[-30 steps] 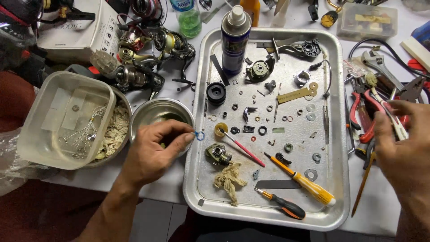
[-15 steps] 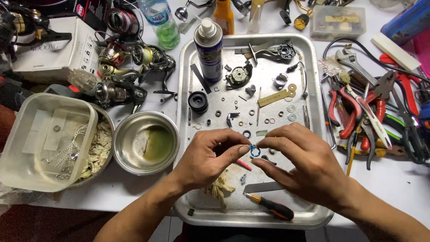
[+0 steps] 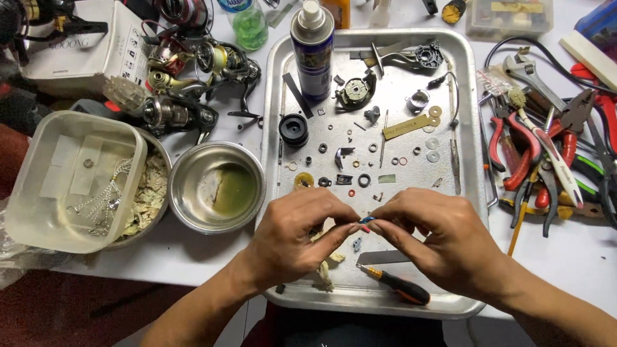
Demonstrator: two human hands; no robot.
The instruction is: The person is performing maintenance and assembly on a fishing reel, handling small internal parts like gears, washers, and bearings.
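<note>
Nearest the camera, the person's two hands meet over the front part of a metal tray (image 3: pixel 277 96). The left hand (image 3: pixel 292 241) and the right hand (image 3: pixel 443 241) come in from either side, and their fingertips (image 3: pixel 350 226) are pinched together on a small blue part (image 3: pixel 366 220) — so small that its shape cannot be made out. It lies directly between the two hands, held just above the tray, with neither hand clearly nearer; both sets of fingers are nearly closed on it, and whether it has a long axis cannot be told.

Just below the hands an orange-handled screwdriver (image 3: pixel 402 290) lies on the tray, its shaft pointing left. Further back, small rings and washers are scattered, with a black round cap (image 3: pixel 294 128) and a spray can (image 3: pixel 312 48) beyond. On the desk to the left stands a steel bowl (image 3: pixel 217 187); pliers (image 3: pixel 514 151) lie on the right.
</note>
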